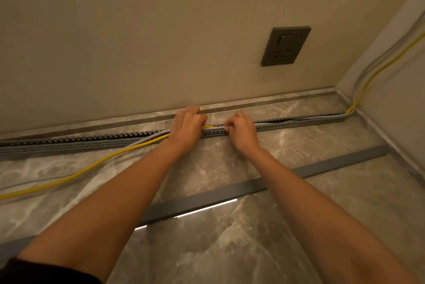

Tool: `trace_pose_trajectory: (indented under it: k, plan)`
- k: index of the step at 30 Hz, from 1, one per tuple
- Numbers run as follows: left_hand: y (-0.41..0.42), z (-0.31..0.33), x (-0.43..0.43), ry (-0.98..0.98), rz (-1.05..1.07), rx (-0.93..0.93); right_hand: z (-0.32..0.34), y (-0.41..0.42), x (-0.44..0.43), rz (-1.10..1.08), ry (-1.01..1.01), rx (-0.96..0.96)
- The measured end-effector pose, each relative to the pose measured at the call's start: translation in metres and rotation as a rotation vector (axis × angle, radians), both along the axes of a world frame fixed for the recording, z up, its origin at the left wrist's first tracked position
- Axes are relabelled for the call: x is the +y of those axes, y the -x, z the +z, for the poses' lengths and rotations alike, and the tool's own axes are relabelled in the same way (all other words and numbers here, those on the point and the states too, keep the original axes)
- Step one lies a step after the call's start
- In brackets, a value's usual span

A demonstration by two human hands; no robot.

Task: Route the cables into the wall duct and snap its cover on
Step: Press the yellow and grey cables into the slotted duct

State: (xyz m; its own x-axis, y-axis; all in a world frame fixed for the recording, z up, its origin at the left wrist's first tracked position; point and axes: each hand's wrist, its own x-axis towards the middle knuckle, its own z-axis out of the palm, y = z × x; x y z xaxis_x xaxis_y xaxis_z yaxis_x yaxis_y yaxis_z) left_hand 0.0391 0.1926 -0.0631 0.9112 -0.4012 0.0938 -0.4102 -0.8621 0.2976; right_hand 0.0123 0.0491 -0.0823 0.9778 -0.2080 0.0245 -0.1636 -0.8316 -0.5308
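Duct, grey plastic w/ comb-like slotted sides, lies along the floor just beside the stone skirting. Cables, one yellow and one grey, round and smooth, sit in it to the right and spill out on the left. Your left hand curls over them, fingertips hidden. Your right hand pinches them at the duct's top edge. Cover, a flat grey strip, lies well apart on the glossy marbled floor, partly behind your forearms.

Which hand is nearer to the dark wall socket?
Right. The right hand, on the cables at the duct, is below the socket, slightly to its left; the left hand is further left along the duct.
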Motion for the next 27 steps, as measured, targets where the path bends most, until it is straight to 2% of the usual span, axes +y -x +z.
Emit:
trace_pose_trajectory:
  k: [5, 8, 12, 19, 23, 27]
  plan:
    - [-0.010, -0.004, -0.003, 0.273, 0.241, 0.273, 0.002, 0.000, -0.001, -0.072, -0.108, -0.033]
    - [-0.014, -0.006, -0.010, 0.324, 0.340, 0.333, 0.000, -0.007, -0.005, -0.104, -0.152, -0.011]
    - [-0.015, -0.006, -0.016, 0.245, 0.338, 0.342, -0.004, -0.012, -0.005, -0.179, -0.142, -0.006]
    - [-0.015, -0.005, -0.001, 0.089, 0.052, 0.324, 0.007, -0.012, -0.005, -0.154, -0.053, 0.071]
    - [-0.007, -0.004, -0.007, -0.023, 0.037, 0.211, 0.006, -0.001, -0.005, -0.074, -0.049, 0.037]
    - [-0.006, 0.002, -0.017, -0.104, 0.125, 0.202, 0.009, 0.002, -0.010, -0.022, -0.062, 0.087]
